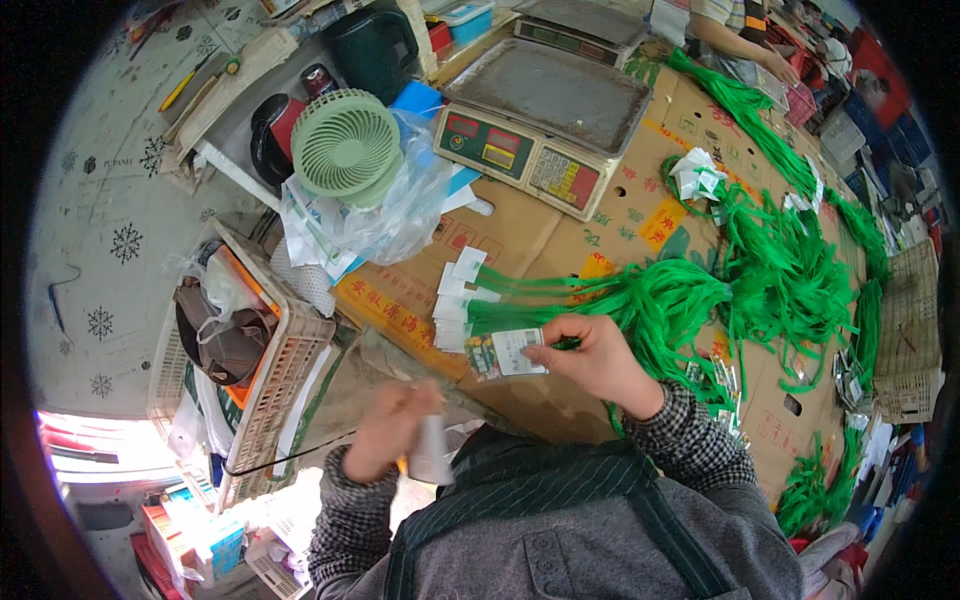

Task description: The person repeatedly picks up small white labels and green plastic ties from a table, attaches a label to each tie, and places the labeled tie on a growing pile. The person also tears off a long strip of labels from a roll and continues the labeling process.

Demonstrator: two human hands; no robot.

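Observation:
My right hand [600, 362] pinches a small printed label card [502, 353] with a picture side and a white barcode patch, held over the cardboard. Green mesh strips [640, 295] lie just beyond that hand, their ends fitted with white tags [455, 300] fanned out to the left. My left hand [392, 428], blurred by motion, is near the table's front edge, its fingers closed on a white paper slip [430, 452] that hangs down before my apron. Further right lies another heap of green mesh strips [785, 265], with a white tag bunch [697, 175] at its far end.
A weighing scale [545, 110] stands at the back, with a second scale [590, 28] behind it. Left of it are a green fan [347, 147] and a plastic bag [415, 190]. A beige crate [285, 385] stands at the left. Another person's arm [735, 42] reaches in at the far right.

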